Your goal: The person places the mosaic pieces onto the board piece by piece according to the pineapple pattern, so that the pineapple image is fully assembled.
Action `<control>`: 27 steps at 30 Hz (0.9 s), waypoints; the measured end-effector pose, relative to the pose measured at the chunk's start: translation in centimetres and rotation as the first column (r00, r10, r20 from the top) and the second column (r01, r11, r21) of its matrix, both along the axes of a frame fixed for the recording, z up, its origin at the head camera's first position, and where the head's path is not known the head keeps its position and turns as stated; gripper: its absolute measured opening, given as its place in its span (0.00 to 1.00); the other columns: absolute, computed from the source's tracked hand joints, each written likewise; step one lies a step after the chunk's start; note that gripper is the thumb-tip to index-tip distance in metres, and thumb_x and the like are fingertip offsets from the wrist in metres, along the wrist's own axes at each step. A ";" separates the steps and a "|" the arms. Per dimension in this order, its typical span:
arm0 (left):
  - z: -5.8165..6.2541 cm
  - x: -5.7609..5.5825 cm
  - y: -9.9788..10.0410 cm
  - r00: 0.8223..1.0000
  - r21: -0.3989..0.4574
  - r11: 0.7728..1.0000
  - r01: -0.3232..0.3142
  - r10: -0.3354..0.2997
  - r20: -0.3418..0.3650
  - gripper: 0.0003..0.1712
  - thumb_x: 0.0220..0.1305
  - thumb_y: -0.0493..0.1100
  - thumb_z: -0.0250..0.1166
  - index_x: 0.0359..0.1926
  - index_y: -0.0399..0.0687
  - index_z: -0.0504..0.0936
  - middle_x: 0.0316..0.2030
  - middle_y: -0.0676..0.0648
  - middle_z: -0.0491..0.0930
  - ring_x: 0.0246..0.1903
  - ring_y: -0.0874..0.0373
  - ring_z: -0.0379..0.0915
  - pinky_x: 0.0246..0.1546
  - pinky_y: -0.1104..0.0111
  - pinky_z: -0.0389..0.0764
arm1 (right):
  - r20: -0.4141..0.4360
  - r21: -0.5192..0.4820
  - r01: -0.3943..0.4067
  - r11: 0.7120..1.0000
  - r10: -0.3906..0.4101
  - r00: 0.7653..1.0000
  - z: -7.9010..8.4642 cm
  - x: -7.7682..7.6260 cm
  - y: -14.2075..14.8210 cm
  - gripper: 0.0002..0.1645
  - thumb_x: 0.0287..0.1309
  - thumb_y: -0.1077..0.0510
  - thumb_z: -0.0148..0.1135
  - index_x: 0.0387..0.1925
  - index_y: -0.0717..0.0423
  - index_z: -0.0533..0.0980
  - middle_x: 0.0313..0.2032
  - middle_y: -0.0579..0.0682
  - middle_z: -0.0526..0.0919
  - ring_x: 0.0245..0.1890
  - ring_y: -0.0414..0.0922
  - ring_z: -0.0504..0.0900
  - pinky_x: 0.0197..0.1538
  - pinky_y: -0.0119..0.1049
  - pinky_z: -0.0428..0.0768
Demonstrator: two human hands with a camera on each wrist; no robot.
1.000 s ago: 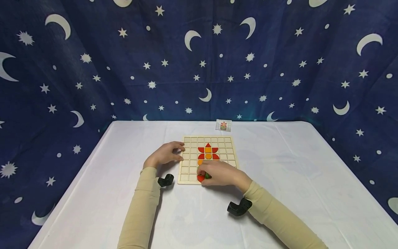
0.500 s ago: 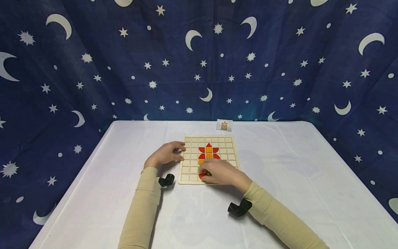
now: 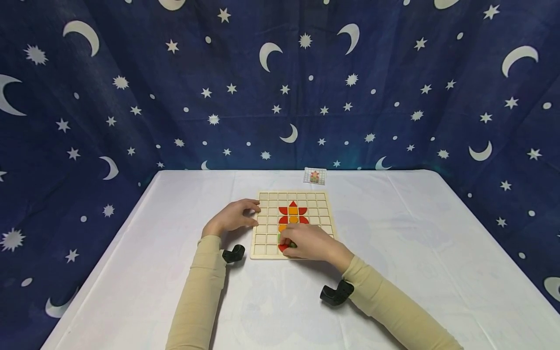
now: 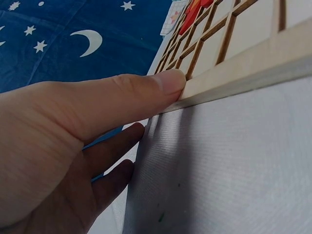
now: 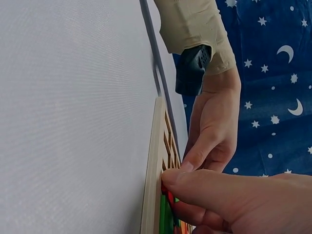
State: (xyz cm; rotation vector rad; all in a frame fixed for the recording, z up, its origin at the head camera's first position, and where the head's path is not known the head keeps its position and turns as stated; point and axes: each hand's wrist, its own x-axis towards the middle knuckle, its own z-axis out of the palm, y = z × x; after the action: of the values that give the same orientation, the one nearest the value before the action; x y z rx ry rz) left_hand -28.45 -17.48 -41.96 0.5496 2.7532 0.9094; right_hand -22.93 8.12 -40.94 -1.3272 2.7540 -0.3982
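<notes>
A light wooden board (image 3: 268, 237) with a grid of square cells lies on the white table. Red and orange pieces form a flower shape on it, with a red triangle (image 3: 293, 204) at the top and an orange square (image 3: 293, 211) beneath. My left hand (image 3: 232, 217) rests at the board's left edge; its thumb tip (image 4: 171, 81) touches the rim in the left wrist view. Over the lower rows, my right hand (image 3: 308, 241) pinches a round-edged red piece (image 3: 283, 248) at a bottom-row cell. Green pieces (image 5: 166, 214) show beside its fingers, partly hidden by the hand.
A small pattern card (image 3: 314, 176) with a flower picture lies behind the board. Dark blue cloth (image 3: 245, 116) with moons and stars stands behind and beside the table. Black wrist cameras (image 3: 337, 293) sit low over the tabletop (image 3: 271, 301).
The red piece has shifted slightly up into the bottom-row cell, with the right hand's fingers closing further over it. The left hand has stayed in place.
</notes>
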 end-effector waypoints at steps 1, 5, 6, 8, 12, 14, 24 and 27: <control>0.0 0.0 0.0 1.000 -0.001 1.000 0.001 -0.001 -0.002 0.23 0.58 0.40 0.72 0.55 0.40 0.81 0.67 0.42 0.69 0.69 0.45 0.58 0.70 0.54 0.59 | -0.005 0.001 0.001 1.000 -0.001 1.000 0.0 0.0 0.0 0.07 0.56 0.52 0.69 0.37 0.47 0.82 0.36 0.39 0.79 0.31 0.35 0.75 0.33 0.30 0.78; -0.1 0.0 -0.1 1.000 -0.001 1.000 0.004 -0.004 -0.001 0.23 0.57 0.40 0.72 0.55 0.41 0.81 0.67 0.42 0.69 0.69 0.45 0.58 0.70 0.54 0.59 | 0.005 -0.002 -0.002 1.000 0.002 1.000 0.0 -0.1 0.2 0.07 0.57 0.52 0.68 0.37 0.47 0.82 0.36 0.39 0.79 0.31 0.35 0.75 0.33 0.30 0.77; -0.1 0.0 -0.1 1.000 0.000 1.000 0.004 -0.004 -0.001 0.23 0.58 0.41 0.72 0.55 0.41 0.81 0.67 0.42 0.69 0.69 0.45 0.58 0.70 0.54 0.59 | 0.013 -0.005 -0.003 1.000 0.003 1.000 0.0 -0.1 0.3 0.06 0.58 0.52 0.67 0.37 0.47 0.82 0.36 0.39 0.79 0.31 0.35 0.74 0.34 0.30 0.77; -0.1 0.0 0.0 1.000 0.004 1.000 0.002 -0.002 0.002 0.24 0.58 0.41 0.72 0.55 0.41 0.81 0.67 0.42 0.68 0.70 0.45 0.57 0.70 0.54 0.58 | 0.031 -0.002 0.003 1.000 -0.003 1.000 0.2 -0.3 0.8 0.06 0.59 0.53 0.66 0.38 0.47 0.82 0.35 0.40 0.78 0.32 0.36 0.74 0.35 0.31 0.77; 0.0 0.1 -0.1 1.000 0.007 1.000 -0.001 0.001 0.003 0.24 0.58 0.41 0.71 0.55 0.40 0.81 0.67 0.42 0.68 0.69 0.45 0.57 0.70 0.54 0.59 | 0.066 0.020 0.041 0.999 -0.042 0.997 1.1 -0.7 2.4 0.05 0.60 0.55 0.66 0.39 0.49 0.82 0.35 0.40 0.78 0.34 0.38 0.74 0.40 0.34 0.78; 0.1 0.1 -0.1 1.000 0.005 1.000 0.000 0.000 -0.001 0.24 0.58 0.41 0.71 0.55 0.40 0.81 0.67 0.42 0.69 0.69 0.44 0.58 0.70 0.53 0.59 | 0.094 0.040 0.066 0.997 -0.070 0.993 1.7 -0.9 3.3 0.06 0.58 0.56 0.67 0.39 0.49 0.82 0.35 0.41 0.78 0.34 0.39 0.74 0.41 0.36 0.78; 0.2 0.1 -0.1 1.000 0.015 1.000 0.002 -0.002 -0.007 0.24 0.57 0.41 0.72 0.55 0.40 0.81 0.66 0.41 0.69 0.69 0.44 0.58 0.70 0.53 0.59 | 0.181 0.101 0.077 0.992 -0.094 0.979 1.6 -0.7 5.2 0.08 0.52 0.54 0.71 0.33 0.50 0.80 0.27 0.41 0.74 0.29 0.39 0.71 0.32 0.32 0.72; -0.1 0.0 -0.1 1.000 0.015 1.000 0.010 -0.010 -0.014 0.23 0.57 0.41 0.72 0.54 0.40 0.81 0.66 0.42 0.69 0.69 0.44 0.58 0.70 0.54 0.59 | 0.166 0.090 0.093 0.992 -0.107 0.980 1.1 -0.4 5.0 0.09 0.52 0.54 0.71 0.31 0.50 0.78 0.25 0.41 0.72 0.27 0.39 0.70 0.29 0.32 0.69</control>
State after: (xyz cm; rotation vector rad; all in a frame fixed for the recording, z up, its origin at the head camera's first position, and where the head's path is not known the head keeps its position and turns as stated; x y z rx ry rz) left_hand -28.46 -17.59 -42.02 0.5737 2.7561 0.9280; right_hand -23.31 13.11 -39.82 -1.0846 2.6706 -0.3807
